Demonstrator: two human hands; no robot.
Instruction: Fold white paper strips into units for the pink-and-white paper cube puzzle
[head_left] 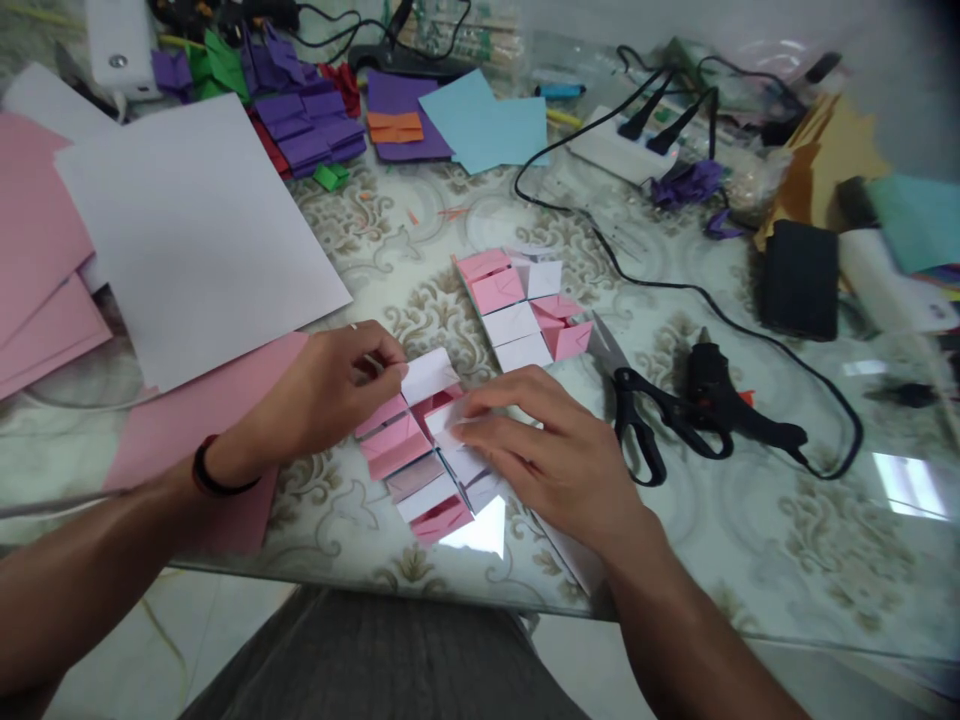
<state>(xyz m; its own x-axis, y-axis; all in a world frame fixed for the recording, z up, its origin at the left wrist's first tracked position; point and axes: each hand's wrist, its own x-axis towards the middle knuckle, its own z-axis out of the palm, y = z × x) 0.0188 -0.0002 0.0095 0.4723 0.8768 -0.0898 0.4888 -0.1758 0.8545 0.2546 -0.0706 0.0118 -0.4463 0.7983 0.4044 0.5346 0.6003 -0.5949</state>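
A strip of folded pink and white paper units [420, 470] lies near the front edge of the glass table. My left hand [330, 390] pinches a white flap at the strip's top end. Beside it, my right hand [540, 450] rests on the strip's right side, fingers pressed flat on a white unit. A second pink and white folded strip [521, 305] lies just beyond, untouched.
Black scissors [637, 420] and a black glue gun [724, 400] with its cord lie right of my hands. White sheet [195, 230] and pink sheets [37, 250] cover the left. Purple folded units [307, 120], blue paper [487, 125] and a power strip [622, 145] sit at the back.
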